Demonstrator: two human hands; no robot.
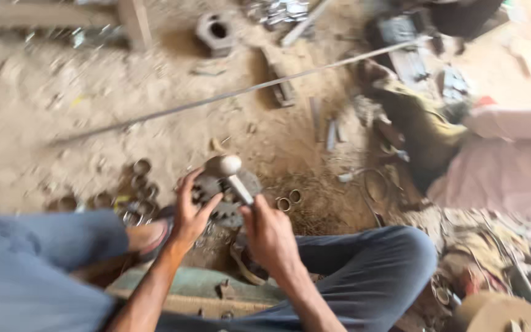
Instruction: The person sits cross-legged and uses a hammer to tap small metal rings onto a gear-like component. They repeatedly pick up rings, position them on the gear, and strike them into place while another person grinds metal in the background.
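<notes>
My right hand [268,233] grips the handle of a hammer [228,172], whose rounded metal head is raised above a dark round metal part [241,203] lying on the dirt floor. On the left edge of that part rests my left hand [190,212], fingers spread over it and steadying it. The picture is blurred by motion. Both my knees in blue trousers frame the hands, and a sandalled foot [149,237] lies just left of my left hand.
Small metal rings [289,200] lie right of the part, and several ring-shaped pieces [139,178] lie to its left. A long thin rod [241,92] crosses the dirt floor. Scrap metal and tools clutter the far right. Pink cloth [505,166] lies at right.
</notes>
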